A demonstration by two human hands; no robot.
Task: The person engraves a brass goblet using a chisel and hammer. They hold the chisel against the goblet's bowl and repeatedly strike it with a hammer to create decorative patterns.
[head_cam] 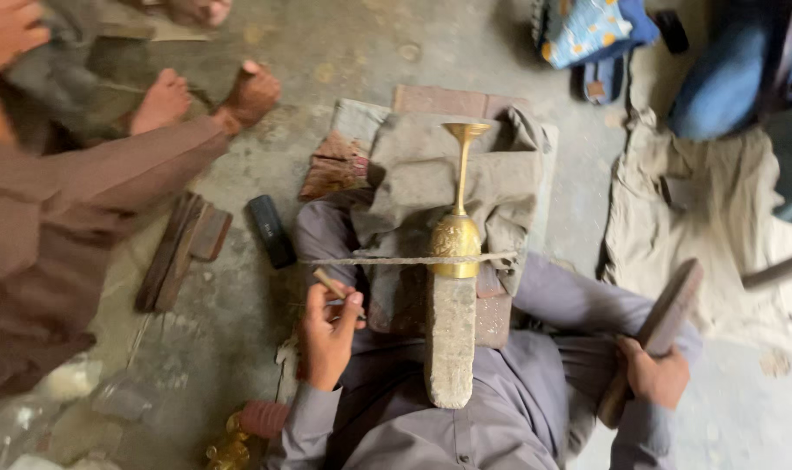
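A brass goblet (457, 228) lies on its side on a grey cloth (413, 178) over my lap, its foot pointing away from me. Its bowl sits on the end of a stone-like bar (451, 339), and a taut cord (387, 260) crosses the bowl. My left hand (326, 335) is left of the bar and holds a small chisel-like tool (331, 283) between fingers and thumb. My right hand (653, 376) grips a long flat wooden stick (661, 326) out to the right, well away from the goblet.
Another person sits at the left, with a sleeve (74, 226) and bare feet (209, 96). Wooden blocks (183, 248) and a black object (270, 231) lie on the concrete floor. A beige cloth (701, 226) is at the right. Brass pieces (231, 448) lie by my left elbow.
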